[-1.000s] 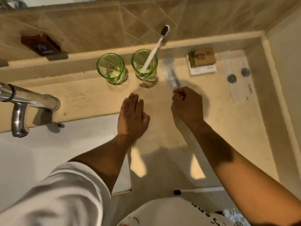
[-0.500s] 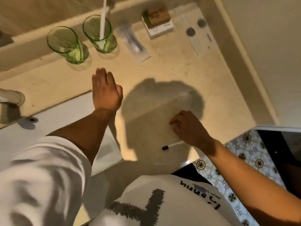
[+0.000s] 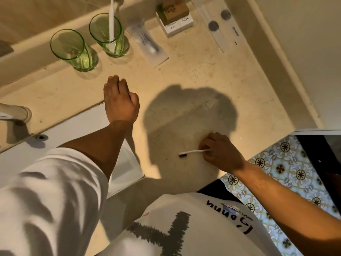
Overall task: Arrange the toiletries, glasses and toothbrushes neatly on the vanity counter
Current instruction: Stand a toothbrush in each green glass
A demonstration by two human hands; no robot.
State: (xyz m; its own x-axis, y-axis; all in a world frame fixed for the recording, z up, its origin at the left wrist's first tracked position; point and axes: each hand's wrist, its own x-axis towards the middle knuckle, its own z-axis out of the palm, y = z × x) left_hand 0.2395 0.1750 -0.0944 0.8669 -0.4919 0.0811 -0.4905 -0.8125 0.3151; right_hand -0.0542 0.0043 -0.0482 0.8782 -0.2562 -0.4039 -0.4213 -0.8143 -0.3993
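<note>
Two green glasses stand at the back of the beige vanity counter (image 3: 193, 74): an empty one (image 3: 71, 49) on the left and one (image 3: 108, 34) holding an upright white toothbrush (image 3: 111, 17). Near the counter's front edge my right hand (image 3: 220, 151) pinches the handle of a second white toothbrush (image 3: 191, 152) with a dark head, which lies flat pointing left. My left hand (image 3: 120, 100) rests palm down on the counter by the sink corner, fingers together, holding nothing.
A clear wrapped packet (image 3: 147, 42), a brown box on a white box (image 3: 174, 15) and a flat clear packet with two dark discs (image 3: 219, 24) line the back. The sink (image 3: 73, 133) and tap (image 3: 13, 112) are at left. Patterned floor (image 3: 287, 169) lies right of the counter's edge.
My right hand left the wrapped packet at the back, came down to the front of the counter and closed on the lying toothbrush. The view tilted down; my left hand stayed put.
</note>
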